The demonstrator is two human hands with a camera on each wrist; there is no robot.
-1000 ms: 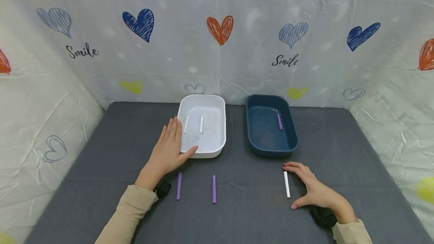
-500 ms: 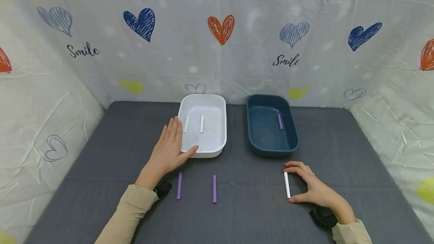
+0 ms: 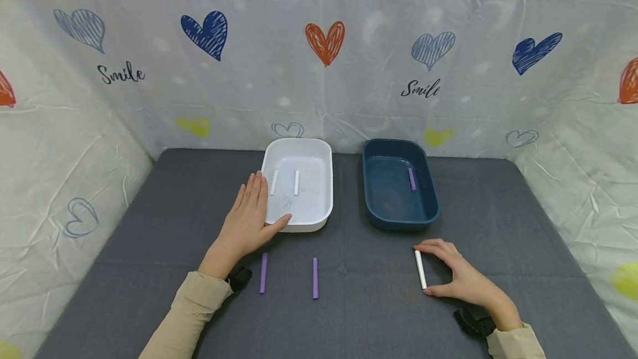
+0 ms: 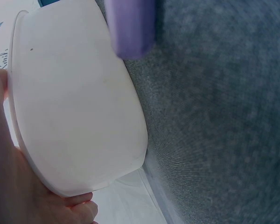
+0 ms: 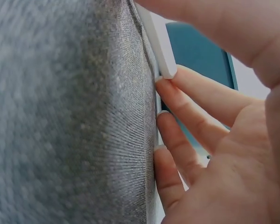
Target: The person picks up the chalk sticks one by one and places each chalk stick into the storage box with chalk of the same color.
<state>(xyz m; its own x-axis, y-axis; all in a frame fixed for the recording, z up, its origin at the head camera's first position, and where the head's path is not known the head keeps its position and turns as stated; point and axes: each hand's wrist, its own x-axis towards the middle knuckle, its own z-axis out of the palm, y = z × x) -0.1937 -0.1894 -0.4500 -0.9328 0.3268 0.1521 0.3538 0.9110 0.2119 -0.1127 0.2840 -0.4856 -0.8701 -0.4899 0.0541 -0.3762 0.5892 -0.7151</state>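
Note:
My right hand (image 3: pixel 461 276) pinches a white chalk stick (image 3: pixel 420 270) by its two ends, thumb at the near end and fingertips at the far end. In the right wrist view the chalk's far end meets a fingertip, close beside the grey cloth. My left hand (image 3: pixel 244 220) rests along the left rim of a white tray (image 3: pixel 324 181), its fingers straight and its thumb over the near rim. Inside that tray lie two white chalk sticks (image 3: pixel 296 183). Near the left wrist, a purple chalk stick (image 3: pixel 263 273) and another purple chalk stick (image 3: pixel 315 278) lie on the cloth.
To the right of the white tray stands a dark blue tray (image 3: pixel 394 218) holding one purple chalk stick (image 3: pixel 411 179). Grey cloth (image 3: pixel 369 314) covers the table. A pale curtain (image 3: pixel 349 104) printed with hearts hangs behind and at both sides.
The right thumb has closed in on the near end of the white chalk, and the chalk has shifted slightly left and away from me. The left hand has stayed in place.

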